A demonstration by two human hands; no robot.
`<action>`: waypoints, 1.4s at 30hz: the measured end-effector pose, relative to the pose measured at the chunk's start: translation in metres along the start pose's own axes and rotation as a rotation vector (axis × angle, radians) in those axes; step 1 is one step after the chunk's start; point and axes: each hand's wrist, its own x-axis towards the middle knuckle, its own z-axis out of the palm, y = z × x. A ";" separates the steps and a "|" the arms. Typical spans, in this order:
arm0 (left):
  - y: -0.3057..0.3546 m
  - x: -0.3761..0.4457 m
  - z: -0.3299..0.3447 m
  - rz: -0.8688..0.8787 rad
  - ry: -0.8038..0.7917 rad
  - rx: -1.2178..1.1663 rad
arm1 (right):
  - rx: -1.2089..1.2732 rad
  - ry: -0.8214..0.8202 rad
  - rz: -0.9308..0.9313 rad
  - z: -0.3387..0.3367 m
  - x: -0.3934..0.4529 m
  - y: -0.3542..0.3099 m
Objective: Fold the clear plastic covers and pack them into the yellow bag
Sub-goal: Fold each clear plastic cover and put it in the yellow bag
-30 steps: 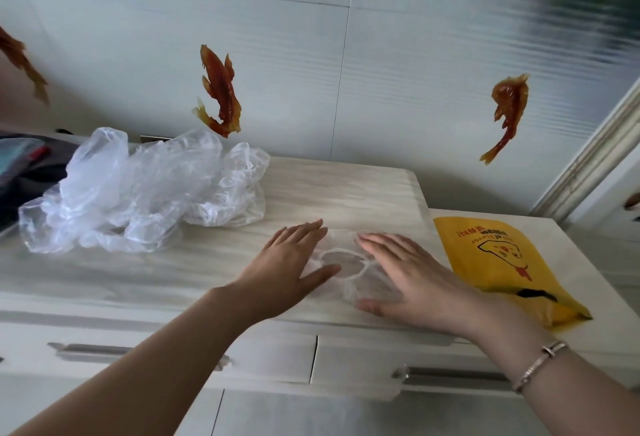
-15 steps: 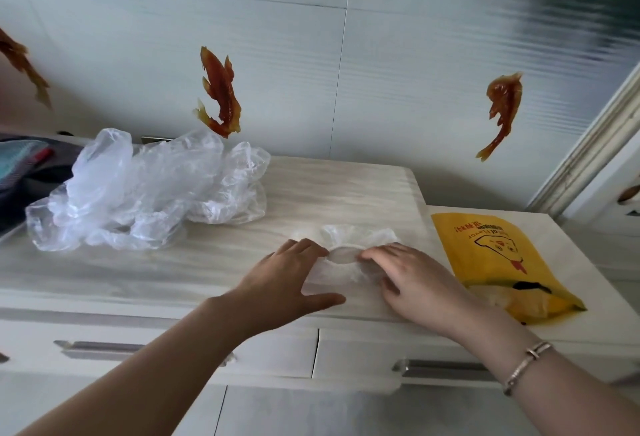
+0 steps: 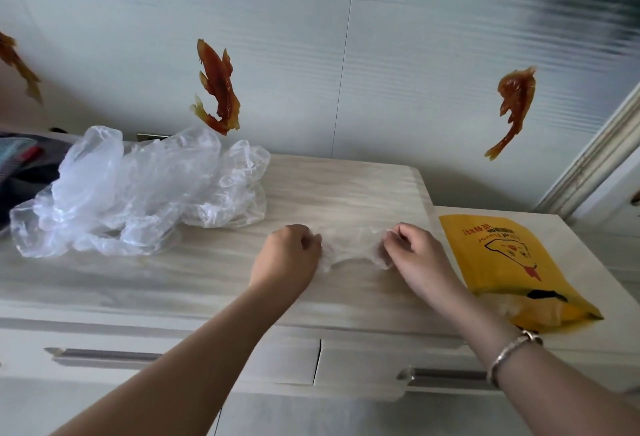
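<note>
Pinched at its two ends, one clear cover [image 3: 349, 245] is held between the left hand [image 3: 287, 255] and the right hand [image 3: 412, 252], fingers curled on the film, and is stretched low over the counter [image 3: 207, 279]; its long axis runs straight from hand to hand. Whether it touches the counter cannot be told.

Left of the grip and further back, a heap [image 3: 138, 193] of loose covers is seen, well apart from the left hand; how many it holds cannot be counted. Just beside the right hand, on its outer side, one yellow bag [image 3: 502, 255] lies flat, its mouth turned toward the person, with some clear film already showing in that mouth. The right hand is clearly the nearer one to the bag.

Folding is judged to be the step in hand: the two ends would be brought together, and the folded cover then carried rightward into the bag.

Smaller things: three orange fish stickers on the wall behind the grip, two drawer handles below it, one bracelet [image 3: 512, 349] on the right wrist.
</note>
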 end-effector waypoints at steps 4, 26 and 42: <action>0.008 0.000 0.003 -0.041 0.062 0.149 | -0.086 0.041 -0.033 0.005 0.005 0.002; -0.015 0.006 0.031 0.723 -0.115 0.427 | -0.802 0.308 -0.496 0.009 0.005 -0.001; -0.010 -0.001 0.006 0.440 -0.376 0.658 | -0.733 -0.323 -0.164 0.014 -0.011 0.009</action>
